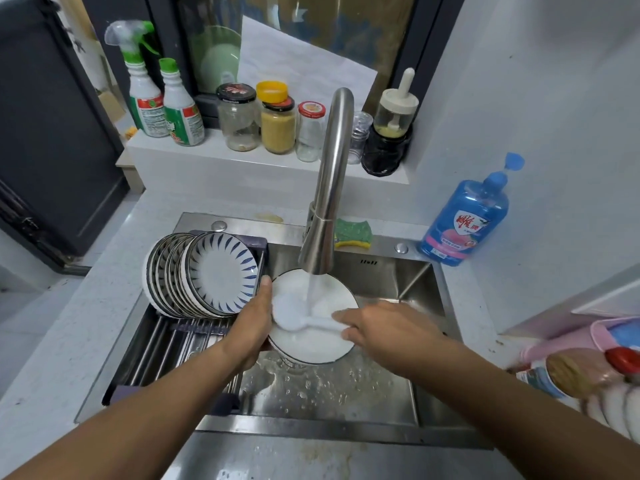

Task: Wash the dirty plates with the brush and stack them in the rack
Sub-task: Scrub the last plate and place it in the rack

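Observation:
My left hand [254, 322] grips the left rim of a white plate [318, 344] with a dark edge, held tilted over the sink under running water from the faucet [329, 188]. My right hand [384, 329] holds the handle of a white brush [294, 315], whose head lies on the plate's face. Several blue-patterned plates [204, 275] stand on edge in the rack [166, 351] across the left part of the sink. More plates [620, 407] lie at the right edge of the view, partly cut off.
The steel sink [346, 393] has a wet bottom. A green-yellow sponge [353, 233] lies behind the faucet. A blue soap bottle [467, 220] stands at the right. Spray bottles [162, 98] and jars [277, 123] line the window ledge.

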Tool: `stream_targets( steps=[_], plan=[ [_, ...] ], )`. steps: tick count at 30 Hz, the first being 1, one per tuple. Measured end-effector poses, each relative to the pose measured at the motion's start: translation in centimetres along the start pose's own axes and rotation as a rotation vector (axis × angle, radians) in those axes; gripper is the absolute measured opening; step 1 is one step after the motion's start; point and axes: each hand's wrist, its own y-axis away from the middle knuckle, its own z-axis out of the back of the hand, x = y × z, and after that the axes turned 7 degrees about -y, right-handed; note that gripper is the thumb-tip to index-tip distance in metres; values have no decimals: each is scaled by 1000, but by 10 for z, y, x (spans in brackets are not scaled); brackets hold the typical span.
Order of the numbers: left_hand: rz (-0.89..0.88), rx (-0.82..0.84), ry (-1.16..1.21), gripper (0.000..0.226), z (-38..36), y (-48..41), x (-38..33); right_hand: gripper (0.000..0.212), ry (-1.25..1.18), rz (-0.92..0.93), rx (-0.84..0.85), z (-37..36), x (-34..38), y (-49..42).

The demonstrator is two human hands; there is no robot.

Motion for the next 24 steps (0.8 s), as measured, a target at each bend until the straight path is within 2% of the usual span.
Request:
stream_targets(
  steps=[3, 6, 8, 11, 13, 15, 19, 24],
  plan=[
    [47, -100, 35, 60, 7, -3, 5, 24, 73, -45, 35, -1, -24, 15],
    [92, -70, 25, 57, 16, -5, 8, 21, 2, -155, -79, -4, -43, 23],
    [160, -14, 28, 56, 18, -5, 9, 23, -221, -253, -131, -6, -48, 21],
    [299, 7, 85, 50, 13, -6, 9, 21, -831, -452, -83, -17, -41, 12],
    [380, 11, 132, 41, 6, -4, 8, 31, -1157, -610, -30, -31, -35, 4],
    [451, 27, 169, 35, -2, 0, 7, 42, -1374, -722, 8, -43, -32, -8],
    [524, 70, 217, 29, -3, 1, 7, 34, -1688, -768, 64, -45, -23, -27],
    [508, 120, 214, 31, 8, 0, -3, 18, -1667, -723, 117, -35, -13, -42]
  ],
)
